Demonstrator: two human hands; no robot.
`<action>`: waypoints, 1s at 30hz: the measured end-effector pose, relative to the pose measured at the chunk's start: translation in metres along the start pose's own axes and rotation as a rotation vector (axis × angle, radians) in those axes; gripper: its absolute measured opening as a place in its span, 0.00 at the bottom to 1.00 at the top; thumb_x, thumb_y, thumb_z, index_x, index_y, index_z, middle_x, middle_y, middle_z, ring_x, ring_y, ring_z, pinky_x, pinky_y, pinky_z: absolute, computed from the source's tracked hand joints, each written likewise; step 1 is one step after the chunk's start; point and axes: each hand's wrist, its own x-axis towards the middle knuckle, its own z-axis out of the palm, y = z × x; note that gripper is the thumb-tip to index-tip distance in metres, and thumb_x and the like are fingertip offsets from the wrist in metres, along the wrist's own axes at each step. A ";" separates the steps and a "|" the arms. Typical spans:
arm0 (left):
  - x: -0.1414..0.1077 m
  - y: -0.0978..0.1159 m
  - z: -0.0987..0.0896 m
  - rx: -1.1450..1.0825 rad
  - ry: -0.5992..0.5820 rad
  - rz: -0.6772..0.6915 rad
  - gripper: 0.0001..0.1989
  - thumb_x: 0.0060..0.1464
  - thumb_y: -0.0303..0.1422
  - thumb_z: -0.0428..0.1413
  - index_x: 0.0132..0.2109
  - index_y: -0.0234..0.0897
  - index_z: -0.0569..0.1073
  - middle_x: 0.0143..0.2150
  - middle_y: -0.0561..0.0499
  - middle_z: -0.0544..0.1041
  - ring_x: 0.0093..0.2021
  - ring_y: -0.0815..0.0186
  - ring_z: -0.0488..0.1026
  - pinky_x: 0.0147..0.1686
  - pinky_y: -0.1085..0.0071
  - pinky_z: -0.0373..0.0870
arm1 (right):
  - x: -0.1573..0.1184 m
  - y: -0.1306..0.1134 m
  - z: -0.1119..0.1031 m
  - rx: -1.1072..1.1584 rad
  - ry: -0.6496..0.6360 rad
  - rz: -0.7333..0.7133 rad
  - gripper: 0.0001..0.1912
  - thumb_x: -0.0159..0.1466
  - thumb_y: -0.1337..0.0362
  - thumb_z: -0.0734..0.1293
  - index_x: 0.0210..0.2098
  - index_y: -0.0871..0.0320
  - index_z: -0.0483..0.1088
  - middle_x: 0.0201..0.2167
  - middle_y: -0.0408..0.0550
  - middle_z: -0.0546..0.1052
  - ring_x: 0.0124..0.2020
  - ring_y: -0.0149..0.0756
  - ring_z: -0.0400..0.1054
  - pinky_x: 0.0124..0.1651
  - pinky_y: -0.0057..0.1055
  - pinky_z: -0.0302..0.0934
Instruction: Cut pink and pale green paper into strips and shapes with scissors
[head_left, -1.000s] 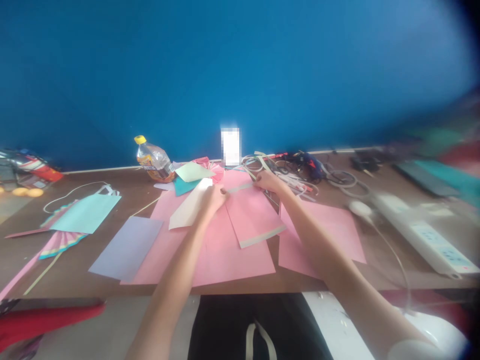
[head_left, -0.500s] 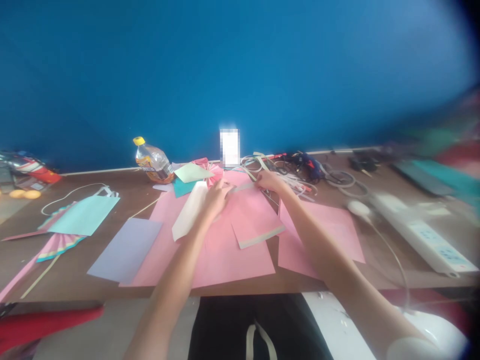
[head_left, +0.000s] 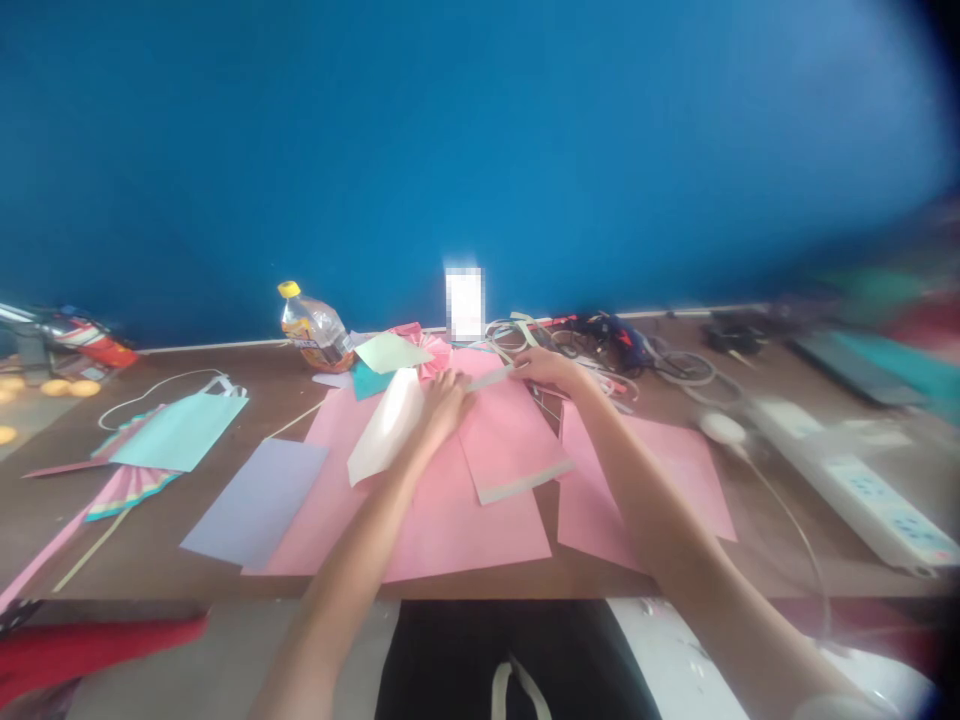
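Observation:
My right hand (head_left: 546, 368) pinches the end of a narrow pale strip (head_left: 491, 379), possibly tape, at the far edge of a small pink sheet (head_left: 506, 435). My left hand (head_left: 448, 403) rests on that sheet, fingers laid down by the strip's other end; its fingertips are partly blurred. Along the sheet's near edge runs another pale band (head_left: 525, 482). Beneath lies a large pink sheet (head_left: 465, 540). A white folded paper (head_left: 386, 428) sits left of my left hand, and a second pink sheet (head_left: 679, 470) is under my right forearm.
A drink bottle (head_left: 315, 330) leans at the back, near pale green paper (head_left: 391, 352). Left are a lilac sheet (head_left: 255, 500), a light blue paper bag (head_left: 180, 430) and a pleated paper fan (head_left: 133, 490). Tangled cables (head_left: 600, 340) and a power strip (head_left: 877, 500) lie right.
My left hand has moved slightly right, towards the strip, its fingers now lower on the pink sheet. My right hand keeps its pinch. The view has shifted a little.

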 end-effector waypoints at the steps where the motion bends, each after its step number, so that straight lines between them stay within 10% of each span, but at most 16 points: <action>1: 0.003 0.001 0.000 -0.025 -0.008 -0.006 0.18 0.61 0.40 0.49 0.55 0.37 0.69 0.53 0.43 0.70 0.55 0.54 0.64 0.55 0.59 0.59 | 0.001 0.001 -0.001 0.009 -0.010 -0.044 0.09 0.55 0.59 0.67 0.26 0.59 0.73 0.24 0.44 0.73 0.28 0.33 0.65 0.35 0.28 0.58; 9: 0.044 0.008 -0.012 -0.580 -0.113 0.025 0.16 0.60 0.42 0.49 0.41 0.34 0.74 0.38 0.46 0.77 0.39 0.60 0.72 0.39 0.68 0.65 | 0.000 -0.001 -0.016 0.107 0.011 -0.283 0.10 0.57 0.59 0.65 0.29 0.60 0.72 0.27 0.44 0.73 0.30 0.32 0.63 0.37 0.29 0.57; 30: 0.056 0.024 -0.044 -0.644 -0.139 0.015 0.17 0.54 0.45 0.54 0.30 0.35 0.67 0.25 0.54 0.66 0.26 0.70 0.60 0.27 0.72 0.53 | -0.015 -0.010 -0.030 0.333 0.223 -0.209 0.12 0.51 0.56 0.71 0.27 0.60 0.74 0.27 0.45 0.74 0.29 0.33 0.65 0.35 0.31 0.58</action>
